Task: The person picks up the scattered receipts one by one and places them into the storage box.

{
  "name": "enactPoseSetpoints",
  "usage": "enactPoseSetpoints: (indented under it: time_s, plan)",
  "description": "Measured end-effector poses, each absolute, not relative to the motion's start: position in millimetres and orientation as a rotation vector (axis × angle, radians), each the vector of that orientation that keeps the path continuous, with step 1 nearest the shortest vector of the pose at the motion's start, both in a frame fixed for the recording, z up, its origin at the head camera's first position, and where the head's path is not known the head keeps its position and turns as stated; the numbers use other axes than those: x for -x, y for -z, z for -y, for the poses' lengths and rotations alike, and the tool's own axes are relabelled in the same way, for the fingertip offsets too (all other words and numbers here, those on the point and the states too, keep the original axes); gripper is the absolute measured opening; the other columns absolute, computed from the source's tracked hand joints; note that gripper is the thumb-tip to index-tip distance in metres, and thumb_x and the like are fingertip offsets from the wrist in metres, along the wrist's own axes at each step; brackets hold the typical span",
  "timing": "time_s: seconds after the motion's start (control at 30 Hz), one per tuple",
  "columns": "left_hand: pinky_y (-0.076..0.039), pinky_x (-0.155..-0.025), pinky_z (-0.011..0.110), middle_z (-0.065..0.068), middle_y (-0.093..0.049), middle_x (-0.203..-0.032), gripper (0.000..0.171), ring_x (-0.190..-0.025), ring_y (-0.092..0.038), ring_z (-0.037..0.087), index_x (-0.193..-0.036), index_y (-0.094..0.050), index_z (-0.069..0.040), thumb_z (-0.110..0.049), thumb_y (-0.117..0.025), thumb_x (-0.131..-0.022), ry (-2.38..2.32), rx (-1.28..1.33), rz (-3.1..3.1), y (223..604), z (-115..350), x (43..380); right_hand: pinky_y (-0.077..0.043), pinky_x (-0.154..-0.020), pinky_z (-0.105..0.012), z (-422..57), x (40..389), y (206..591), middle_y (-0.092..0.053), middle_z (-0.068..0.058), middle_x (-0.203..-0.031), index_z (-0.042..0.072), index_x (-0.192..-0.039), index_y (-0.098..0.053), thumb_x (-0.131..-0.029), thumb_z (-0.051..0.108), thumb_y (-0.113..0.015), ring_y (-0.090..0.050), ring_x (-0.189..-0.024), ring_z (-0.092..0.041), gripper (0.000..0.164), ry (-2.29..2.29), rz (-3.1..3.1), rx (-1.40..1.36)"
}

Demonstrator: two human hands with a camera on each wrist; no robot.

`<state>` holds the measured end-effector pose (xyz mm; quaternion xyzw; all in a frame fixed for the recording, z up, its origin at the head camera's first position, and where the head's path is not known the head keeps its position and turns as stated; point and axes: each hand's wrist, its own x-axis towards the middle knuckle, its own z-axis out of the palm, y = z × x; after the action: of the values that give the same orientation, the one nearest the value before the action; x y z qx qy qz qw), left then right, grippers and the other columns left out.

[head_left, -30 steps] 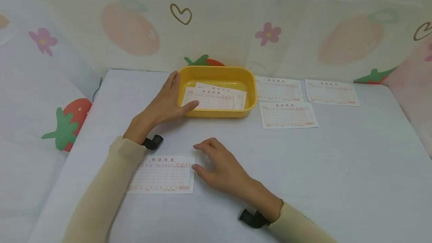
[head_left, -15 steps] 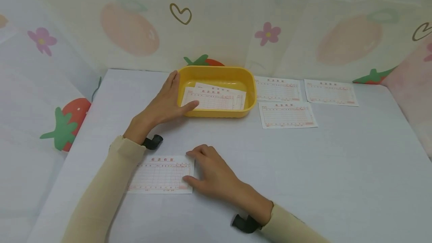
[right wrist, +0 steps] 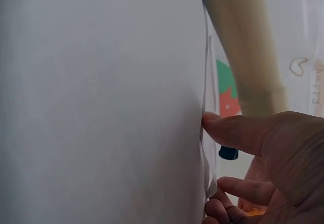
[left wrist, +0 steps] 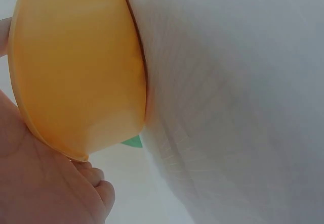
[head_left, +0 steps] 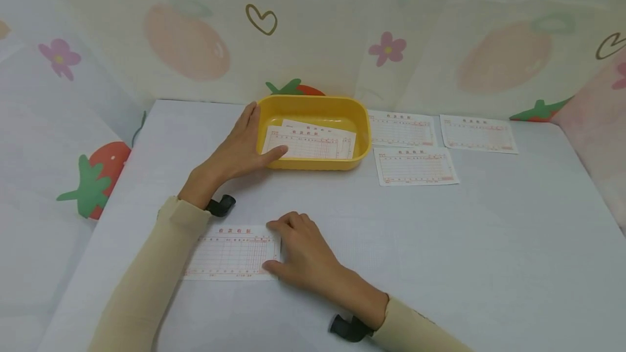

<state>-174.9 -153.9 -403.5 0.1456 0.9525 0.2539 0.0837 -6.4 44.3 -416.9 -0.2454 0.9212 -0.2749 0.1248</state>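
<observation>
A yellow plastic basin stands at the back of the table with printed receipt slips inside. My left hand grips its left end, thumb over the front rim; in the left wrist view several fingers curl below the rim. A single receipt slip lies near the front, its left end hidden by my left sleeve. My right hand holds that slip's right end, thumb and index finger spread across its width. In the right wrist view, the slip's edge bows up at the fingertips.
Three more receipt slips lie right of the basin: one beside it, one further right, one in front. A patterned cloth wall rises behind the white table. Black wrist mounts hang below both wrists.
My right hand has moved left and slightly toward me, from beside the front slip onto its right end. My left hand has stayed on the basin.
</observation>
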Motion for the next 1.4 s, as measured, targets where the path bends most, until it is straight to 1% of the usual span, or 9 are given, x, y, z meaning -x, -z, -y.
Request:
enactPoseSetpoints:
  time_s: [0.17,0.3,0.43,0.53,0.7,0.87,1.0,1.13,1.4]
  plan:
    - [-0.021,-0.135,0.055,0.014,0.009,-0.18,0.118,-0.167,-0.008,0.036,-0.17,0.009,-0.006,-0.069,-0.058,-0.096,-0.755,-0.421,-2.835,403,155,174,-0.052,-0.106,-0.035,-43,6,417,-0.066,-0.006,-0.132,0.011,-0.142,-0.065,-0.086,0.031,-0.09,-0.06,-0.121,-0.02,0.064,0.815,-2.644,0.677]
    - [-0.02,-0.135,0.055,0.013,0.009,-0.18,0.118,-0.167,-0.007,0.036,-0.169,0.01,-0.006,-0.07,-0.058,-0.096,-0.755,-0.416,-2.831,403,156,174,-0.054,-0.105,-0.034,-42,7,417,-0.068,-0.006,-0.131,0.01,-0.138,-0.068,-0.089,0.025,-0.088,-0.062,-0.121,-0.018,0.056,0.868,-2.584,0.659]
    - [-0.019,-0.135,0.055,0.013,0.01,-0.179,0.118,-0.167,-0.006,0.036,-0.169,0.011,-0.007,-0.07,-0.057,-0.096,-0.754,-0.417,-2.834,404,157,175,-0.055,-0.092,-0.025,-42,7,420,-0.074,-0.003,-0.12,0.009,-0.129,-0.074,-0.091,0.018,-0.085,-0.064,-0.103,-0.011,0.041,0.964,-2.554,0.698]
    - [-0.019,-0.135,0.055,0.013,0.01,-0.179,0.118,-0.167,-0.006,0.035,-0.169,0.011,-0.007,-0.071,-0.057,-0.096,-0.753,-0.415,-2.834,405,157,175,-0.053,-0.081,-0.017,-43,8,422,-0.078,-0.002,-0.11,0.009,-0.121,-0.078,-0.093,0.012,-0.081,-0.062,-0.088,-0.005,0.028,1.068,-2.537,0.729]
    - [-0.019,-0.135,0.055,0.013,0.009,-0.179,0.118,-0.167,-0.007,0.036,-0.17,0.011,-0.008,-0.071,-0.057,-0.096,-0.763,-0.423,-2.833,405,157,176,-0.052,-0.072,-0.012,-46,9,427,-0.081,-0.002,-0.1,0.008,-0.112,-0.081,-0.095,0.006,-0.077,-0.061,-0.077,0.001,0.017,1.223,-2.491,0.735]
    - [-0.02,-0.135,0.054,0.014,0.009,-0.179,0.118,-0.167,-0.008,0.035,-0.17,0.01,-0.008,-0.07,-0.058,-0.096,-0.764,-0.426,-2.832,405,156,176,-0.053,-0.069,-0.012,-51,12,427,-0.08,-0.003,-0.091,0.008,-0.107,-0.081,-0.094,0.005,-0.078,-0.061,-0.072,0.003,0.013,1.331,-2.428,0.714]
    - [-0.021,-0.135,0.054,0.014,0.009,-0.179,0.118,-0.167,-0.008,0.036,-0.17,0.01,-0.007,-0.071,-0.058,-0.096,-0.759,-0.418,-2.829,405,155,176,-0.053,-0.067,-0.015,-57,15,425,-0.077,-0.002,-0.086,0.007,-0.103,-0.081,-0.093,0.004,-0.078,-0.059,-0.071,0.001,0.011,1.379,-2.393,0.678]
    - [-0.02,-0.135,0.054,0.014,0.009,-0.179,0.119,-0.167,-0.008,0.036,-0.17,0.01,-0.007,-0.071,-0.057,-0.096,-0.753,-0.418,-2.831,405,155,176,-0.054,-0.068,-0.017,-62,18,422,-0.075,-0.001,-0.084,0.006,-0.1,-0.08,-0.093,0.005,-0.078,-0.059,-0.073,-0.002,0.008,1.411,-2.39,0.639]
    - [-0.02,-0.135,0.056,0.013,0.011,-0.179,0.118,-0.167,-0.007,0.037,-0.17,0.009,-0.006,-0.071,-0.057,-0.096,-0.753,-0.415,-2.825,403,154,176,-0.057,-0.072,-0.018,-73,24,422,-0.076,-0.001,-0.087,0.007,-0.097,-0.08,-0.093,0.005,-0.077,-0.063,-0.076,-0.006,0.005,1.433,-2.404,0.589]
